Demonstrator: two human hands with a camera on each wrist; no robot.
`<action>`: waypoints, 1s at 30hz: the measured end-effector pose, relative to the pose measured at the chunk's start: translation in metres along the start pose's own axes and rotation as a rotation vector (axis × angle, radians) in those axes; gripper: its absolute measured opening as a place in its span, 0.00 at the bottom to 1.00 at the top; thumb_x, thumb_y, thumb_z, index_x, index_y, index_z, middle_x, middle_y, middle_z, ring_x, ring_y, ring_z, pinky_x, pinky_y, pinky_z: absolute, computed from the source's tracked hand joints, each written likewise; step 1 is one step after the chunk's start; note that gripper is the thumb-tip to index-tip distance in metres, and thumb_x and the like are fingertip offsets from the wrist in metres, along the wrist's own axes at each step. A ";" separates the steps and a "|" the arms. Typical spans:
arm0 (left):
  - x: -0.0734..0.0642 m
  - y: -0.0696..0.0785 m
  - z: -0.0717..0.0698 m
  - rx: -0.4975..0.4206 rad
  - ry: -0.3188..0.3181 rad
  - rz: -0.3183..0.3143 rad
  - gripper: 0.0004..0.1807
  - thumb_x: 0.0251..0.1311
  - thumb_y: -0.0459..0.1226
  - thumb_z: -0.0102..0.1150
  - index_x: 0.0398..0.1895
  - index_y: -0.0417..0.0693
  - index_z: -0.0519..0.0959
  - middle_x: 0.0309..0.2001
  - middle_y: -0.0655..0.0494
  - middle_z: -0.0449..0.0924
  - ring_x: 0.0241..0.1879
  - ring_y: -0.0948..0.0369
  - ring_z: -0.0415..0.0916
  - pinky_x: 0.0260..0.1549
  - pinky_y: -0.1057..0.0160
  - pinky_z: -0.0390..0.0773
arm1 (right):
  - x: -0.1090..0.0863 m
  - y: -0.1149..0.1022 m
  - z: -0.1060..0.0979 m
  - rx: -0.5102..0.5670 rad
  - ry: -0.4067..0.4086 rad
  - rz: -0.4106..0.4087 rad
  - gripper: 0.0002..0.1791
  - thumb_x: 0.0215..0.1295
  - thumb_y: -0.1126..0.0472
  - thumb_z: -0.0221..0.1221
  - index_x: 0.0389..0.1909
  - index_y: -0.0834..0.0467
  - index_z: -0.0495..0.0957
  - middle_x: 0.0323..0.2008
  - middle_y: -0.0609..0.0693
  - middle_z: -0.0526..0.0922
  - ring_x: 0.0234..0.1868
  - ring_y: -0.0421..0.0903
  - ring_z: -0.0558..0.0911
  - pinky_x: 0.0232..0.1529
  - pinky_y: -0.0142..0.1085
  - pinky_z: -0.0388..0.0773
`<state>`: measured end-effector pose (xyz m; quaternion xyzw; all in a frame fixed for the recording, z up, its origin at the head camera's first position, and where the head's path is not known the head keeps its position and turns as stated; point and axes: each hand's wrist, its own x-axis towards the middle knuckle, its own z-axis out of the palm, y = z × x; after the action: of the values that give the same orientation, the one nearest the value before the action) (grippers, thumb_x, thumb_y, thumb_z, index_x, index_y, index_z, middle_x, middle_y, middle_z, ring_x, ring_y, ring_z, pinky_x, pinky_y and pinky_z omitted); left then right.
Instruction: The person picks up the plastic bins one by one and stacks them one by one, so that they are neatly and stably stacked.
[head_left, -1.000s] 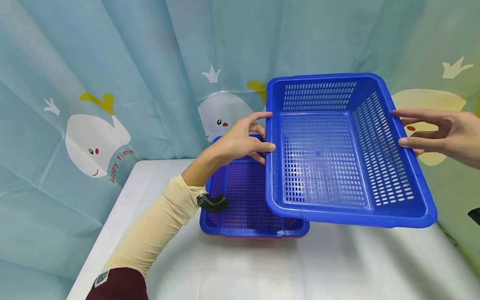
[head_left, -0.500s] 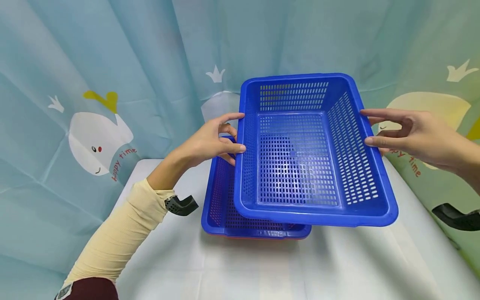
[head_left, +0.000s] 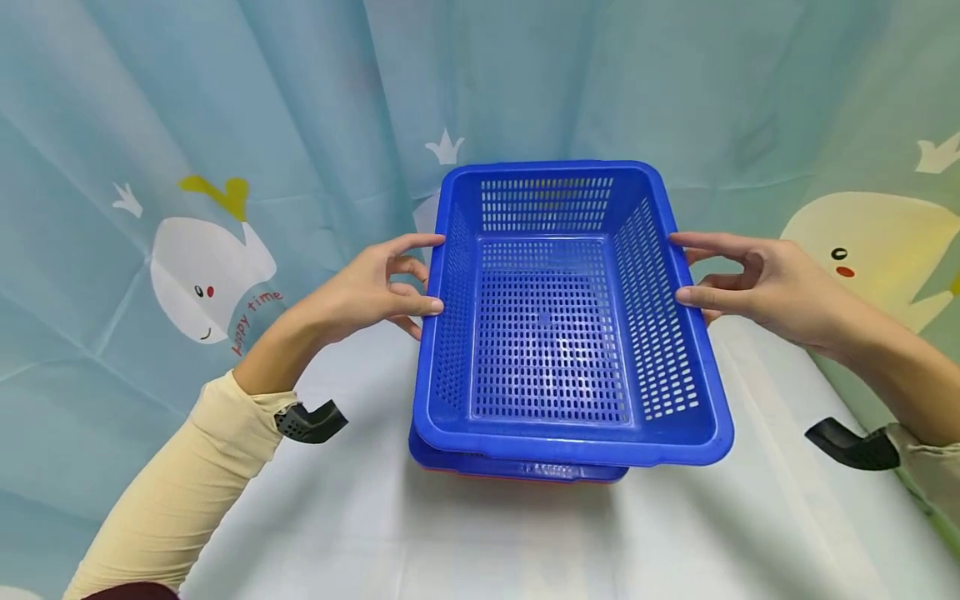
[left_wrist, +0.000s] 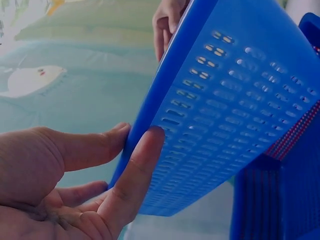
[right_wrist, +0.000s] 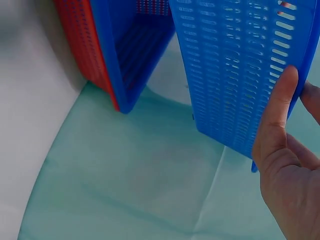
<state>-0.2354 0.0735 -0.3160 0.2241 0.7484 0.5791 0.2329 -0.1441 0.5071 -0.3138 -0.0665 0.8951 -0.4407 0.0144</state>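
A blue perforated plastic basket (head_left: pixel 551 333) hangs tilted in the air between both hands, its inside facing the head camera. My left hand (head_left: pixel 367 287) pinches its left rim between thumb and fingers; the right hand (head_left: pixel 772 287) pinches the right rim the same way. In the left wrist view the thumb lies on the rim and a finger presses the slotted outer wall (left_wrist: pixel 225 95). Beneath it, on the table, stands another blue basket (head_left: pixel 525 468), mostly covered in the head view. The right wrist view shows this one nested in a red basket (right_wrist: pixel 82 55).
A white-covered table (head_left: pixel 322 517) carries the stacked baskets. Behind it hangs a light blue curtain (head_left: pixel 315 100) with whale prints. Black curved pieces (head_left: pixel 311 422) sit on both wrists.
Both hands have carried the held basket leftward, from the right of the stacked baskets to above them. It now hides most of the blue basket below.
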 end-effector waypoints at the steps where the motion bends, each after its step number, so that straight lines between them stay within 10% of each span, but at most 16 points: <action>1: -0.001 0.000 -0.001 0.001 -0.002 0.000 0.46 0.60 0.24 0.68 0.79 0.56 0.60 0.49 0.42 0.70 0.35 0.49 0.86 0.39 0.44 0.87 | 0.000 -0.002 0.001 0.001 -0.002 0.000 0.38 0.68 0.64 0.67 0.77 0.50 0.65 0.57 0.47 0.79 0.37 0.50 0.89 0.41 0.31 0.86; 16: 0.000 -0.003 -0.005 -0.004 -0.037 -0.001 0.47 0.61 0.25 0.69 0.80 0.54 0.58 0.51 0.41 0.69 0.36 0.49 0.87 0.39 0.43 0.87 | -0.004 -0.013 0.001 0.004 -0.016 0.025 0.37 0.69 0.59 0.68 0.77 0.49 0.66 0.55 0.50 0.80 0.37 0.53 0.89 0.44 0.32 0.86; 30: 0.002 -0.037 -0.009 -0.011 -0.033 -0.032 0.46 0.60 0.26 0.70 0.80 0.54 0.60 0.51 0.41 0.70 0.38 0.49 0.87 0.40 0.44 0.87 | 0.006 0.006 0.021 0.118 -0.102 0.013 0.38 0.67 0.63 0.69 0.76 0.56 0.65 0.58 0.58 0.77 0.37 0.56 0.89 0.45 0.39 0.87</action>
<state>-0.2446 0.0592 -0.3496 0.2204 0.7448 0.5756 0.2558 -0.1491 0.4933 -0.3312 -0.0819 0.8661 -0.4885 0.0666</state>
